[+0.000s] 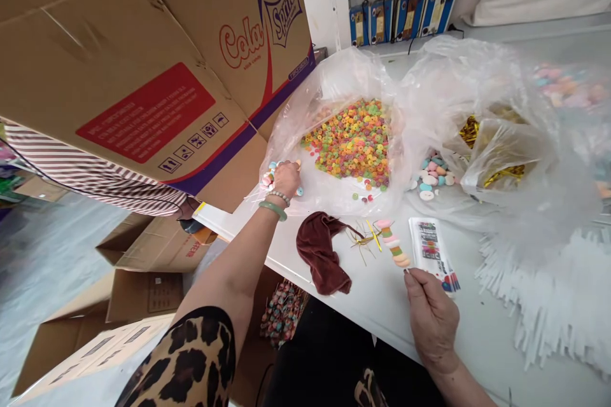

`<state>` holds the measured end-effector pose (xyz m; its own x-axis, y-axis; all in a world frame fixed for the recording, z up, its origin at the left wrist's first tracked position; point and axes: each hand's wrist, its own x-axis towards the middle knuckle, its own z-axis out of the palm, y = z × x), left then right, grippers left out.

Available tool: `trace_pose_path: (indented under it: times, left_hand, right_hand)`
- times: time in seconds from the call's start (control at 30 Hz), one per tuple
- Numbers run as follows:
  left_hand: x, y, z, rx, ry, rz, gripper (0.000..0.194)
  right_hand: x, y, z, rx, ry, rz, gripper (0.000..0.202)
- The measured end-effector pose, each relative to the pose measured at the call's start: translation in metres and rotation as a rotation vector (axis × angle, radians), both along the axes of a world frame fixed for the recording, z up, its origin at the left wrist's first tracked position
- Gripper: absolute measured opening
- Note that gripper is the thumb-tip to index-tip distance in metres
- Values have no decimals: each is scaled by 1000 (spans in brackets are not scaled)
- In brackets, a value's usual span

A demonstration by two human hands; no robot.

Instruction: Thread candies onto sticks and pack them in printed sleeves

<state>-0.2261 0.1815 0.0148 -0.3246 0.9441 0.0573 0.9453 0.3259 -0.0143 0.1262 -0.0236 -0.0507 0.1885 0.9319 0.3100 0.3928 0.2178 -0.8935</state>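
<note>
Your right grip (432,315) pinches the candy stick (392,245) by its near end; I cannot tell whether your left grip (286,179) holds anything.

At your left, the printed carton (143,57) stands beside the white table (375,296); on it, a clear bag (338,73) of ring candies (353,146) lies beyond you, white sticks (548,296) spread at your right, your candy stick sits between the brown cloth (321,253) and the flat wrappers (429,245), and your left fingers are among small pastel candies (268,176).
</note>
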Motion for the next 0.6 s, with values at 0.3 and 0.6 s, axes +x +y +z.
trace_pose_path:
  times: [0.3, 0.6]
  left_hand:
    - [0, 34, -20, -61, 112, 78, 35]
    - [0, 21, -16, -107, 73, -108, 31]
  right_hand:
    - [-3, 3, 6, 1, -40, 65, 17]
    - [-4, 4, 6, -74, -34, 147, 22]
